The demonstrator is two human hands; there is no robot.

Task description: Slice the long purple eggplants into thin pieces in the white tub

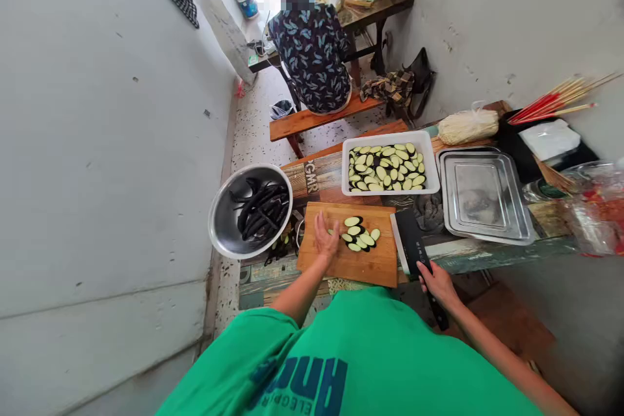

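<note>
My left hand [325, 237] rests on the left part of the wooden cutting board [361, 270], fingers stretched out. A bit of pale slice shows at its fingertips. Oval eggplant slices [358, 230], pale with dark skin edges, lie loosely on the board to the right of it. My right hand [436, 281] is closed round the handle of a black cleaver [413, 240]. Its blade stands at the board's right edge. Beyond the board, a white plastic tub [346, 143] holds many similar slices. At the left, a steel bowl [219, 224] contains long dark whole eggplants [263, 208].
Steel trays [482, 192] and a dark grey cloth [429, 211] lie right of the tub. Farther right are bundled skewers [468, 127], red-ended sticks [550, 101] and plastic bags [602, 208]. Another person [312, 55] sits on a wooden bench [316, 120] ahead, back turned.
</note>
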